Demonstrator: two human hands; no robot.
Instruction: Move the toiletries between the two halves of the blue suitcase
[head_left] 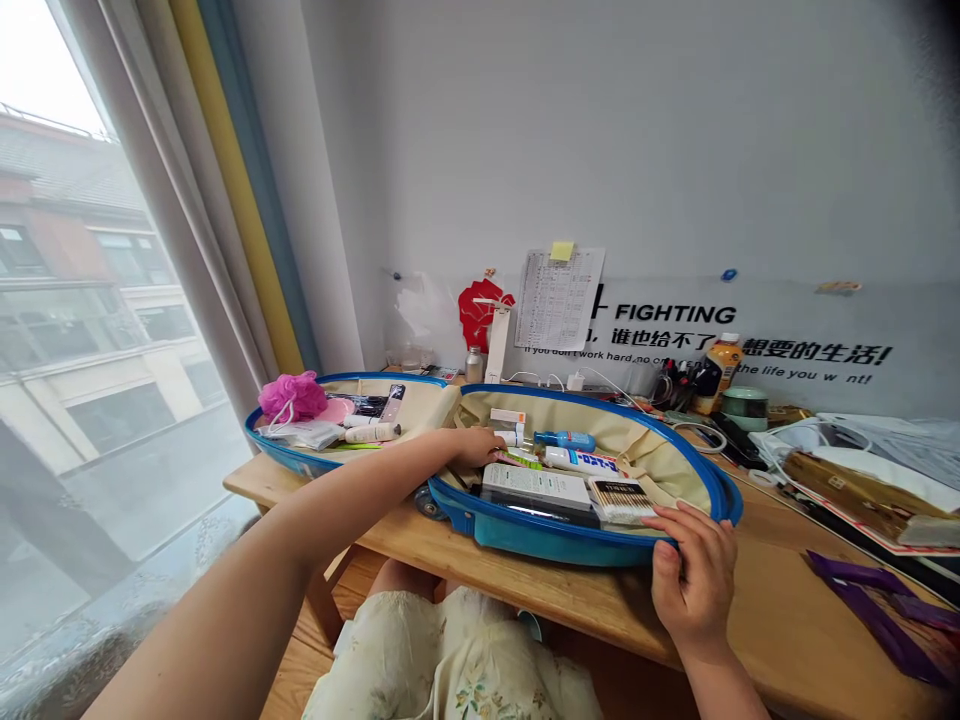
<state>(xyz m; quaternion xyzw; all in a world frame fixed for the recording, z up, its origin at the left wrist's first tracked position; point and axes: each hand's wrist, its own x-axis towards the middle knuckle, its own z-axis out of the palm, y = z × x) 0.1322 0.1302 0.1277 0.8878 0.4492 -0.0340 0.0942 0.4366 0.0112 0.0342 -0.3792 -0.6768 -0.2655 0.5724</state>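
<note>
An open blue suitcase [525,535] lies on a wooden desk, both halves lined in beige. My left hand [476,445] reaches into the right half, fingers curled over small toiletries beside a white tube [511,437]; whether it grips one I cannot make out. Close by lie a blue bottle [564,440], a toothpaste tube [581,461], a long white box [536,485] and a pack of cotton swabs [619,497]. My right hand [691,570] rests on the case's near right rim, fingers bent over the edge. The left half [330,462] holds a pink bath pouf [292,396] and tubes.
The wooden desk [750,620] carries clutter at the right: an orange juice bottle [718,372], a green bowl [745,406], cables, papers and purple strips [870,600]. A window with curtains fills the left. A wall poster and a paper sheet [559,298] hang behind.
</note>
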